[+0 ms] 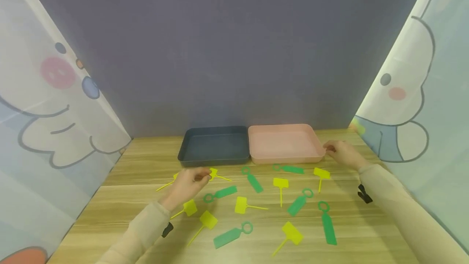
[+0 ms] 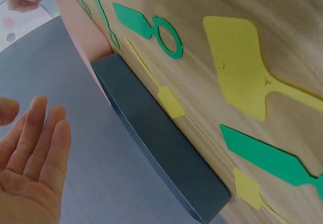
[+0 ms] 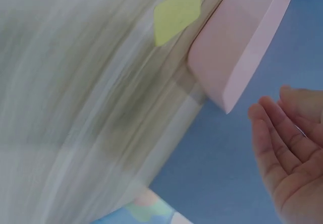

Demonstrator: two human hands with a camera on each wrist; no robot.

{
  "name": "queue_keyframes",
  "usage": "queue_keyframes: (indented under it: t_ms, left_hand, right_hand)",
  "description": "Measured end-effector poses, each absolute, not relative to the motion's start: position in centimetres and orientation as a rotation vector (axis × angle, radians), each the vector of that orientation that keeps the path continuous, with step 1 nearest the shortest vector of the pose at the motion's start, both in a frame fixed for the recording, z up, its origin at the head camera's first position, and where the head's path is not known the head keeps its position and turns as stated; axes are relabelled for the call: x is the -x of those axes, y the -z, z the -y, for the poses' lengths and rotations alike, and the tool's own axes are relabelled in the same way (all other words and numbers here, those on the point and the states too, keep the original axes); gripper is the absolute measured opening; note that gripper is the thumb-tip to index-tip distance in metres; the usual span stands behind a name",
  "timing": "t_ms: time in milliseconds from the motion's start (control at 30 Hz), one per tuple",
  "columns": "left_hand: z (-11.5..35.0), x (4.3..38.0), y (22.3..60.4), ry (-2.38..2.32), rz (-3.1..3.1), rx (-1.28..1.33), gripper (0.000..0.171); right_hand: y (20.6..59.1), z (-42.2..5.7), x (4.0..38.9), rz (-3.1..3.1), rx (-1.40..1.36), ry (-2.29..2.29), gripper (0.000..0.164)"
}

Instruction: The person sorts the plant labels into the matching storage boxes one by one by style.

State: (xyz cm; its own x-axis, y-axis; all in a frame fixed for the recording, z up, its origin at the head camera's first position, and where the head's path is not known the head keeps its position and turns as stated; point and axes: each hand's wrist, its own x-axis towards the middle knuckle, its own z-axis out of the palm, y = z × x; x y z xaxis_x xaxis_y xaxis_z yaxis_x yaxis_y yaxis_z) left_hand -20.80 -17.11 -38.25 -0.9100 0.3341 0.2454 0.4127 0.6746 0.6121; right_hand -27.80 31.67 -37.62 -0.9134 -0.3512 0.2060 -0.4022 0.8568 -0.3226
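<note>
I look down on a wood-grain table (image 1: 121, 203) scattered with flat yellow tags (image 1: 208, 219) and green tags (image 1: 227, 238), all in front of two shallow trays side by side: a dark blue tray (image 1: 214, 161) at left, a pink tray (image 1: 287, 159) at right. The left hand (image 1: 187, 185) hovers before the dark blue tray, between two yellow tags, partly covering one; its fingers are loosely bent, close together, thumb apart. The right hand (image 1: 341, 152) is at the pink tray's right front corner, fingers gently curved and close together, thumb near them. From my cameras, I can't be sure whether those fingertips touch the rim. A grey-purple backdrop (image 1: 234, 52) rises behind.
</note>
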Motion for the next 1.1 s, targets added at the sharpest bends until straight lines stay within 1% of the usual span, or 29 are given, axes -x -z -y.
queue_keyframes:
  t_ms: [100,333,633,833,1100]
  left_hand:
    - [17.1,20.7,38.5,1.036,2.759,0.629,0.02]
    - [17.4,20.0,39.0,1.077,2.833,0.542,0.02]
    - [18.1,19.4,39.7,1.065,2.874,0.68,0.023]
    - [18.4,19.1,40.2,1.056,2.893,0.706,0.024]
    - [18.6,18.7,40.7,1.067,2.896,0.795,0.024]
  right_hand:
    - [37.8,-32.3,28.6,2.926,-0.558,-0.522,0.026]
    - [38.5,-33.4,30.5,3.002,-0.489,-0.538,0.031]
    - [39.0,-33.2,32.1,3.084,-0.372,-0.596,0.041]
    - [39.3,-32.5,32.9,3.145,-0.321,-0.566,0.039]
    - [40.4,-32.5,33.4,3.14,-0.204,-0.664,0.035]
